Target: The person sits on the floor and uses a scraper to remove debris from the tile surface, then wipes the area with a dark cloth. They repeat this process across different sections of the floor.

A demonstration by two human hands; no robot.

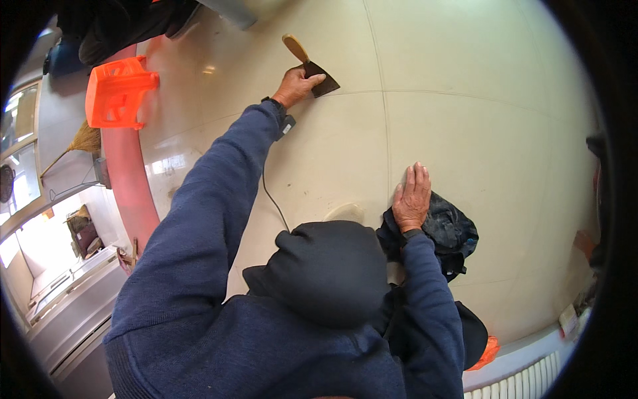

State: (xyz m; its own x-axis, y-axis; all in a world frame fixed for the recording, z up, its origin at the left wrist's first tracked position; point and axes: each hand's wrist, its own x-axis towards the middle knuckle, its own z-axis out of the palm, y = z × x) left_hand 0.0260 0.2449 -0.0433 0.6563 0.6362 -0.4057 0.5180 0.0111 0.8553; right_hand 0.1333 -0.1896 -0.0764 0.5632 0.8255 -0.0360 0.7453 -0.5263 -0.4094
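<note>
My left hand reaches far forward over the pale tiled floor, gripping a scraper by its dark metal blade. The thumb lies on top of the blade, and the wooden handle points away from me. A black band and a small dark device with a cable are at that wrist. Nearer to me, my right hand lies palm down with nothing in it, beside and partly over a crumpled black cloth or bag. Its fingers are stretched out, and its palm is hidden.
An orange plastic stool lies tipped at the left, by a red floor strip and a straw broom. Another person's dark-clothed legs and shoe are at the upper left. A white radiator is at the lower right.
</note>
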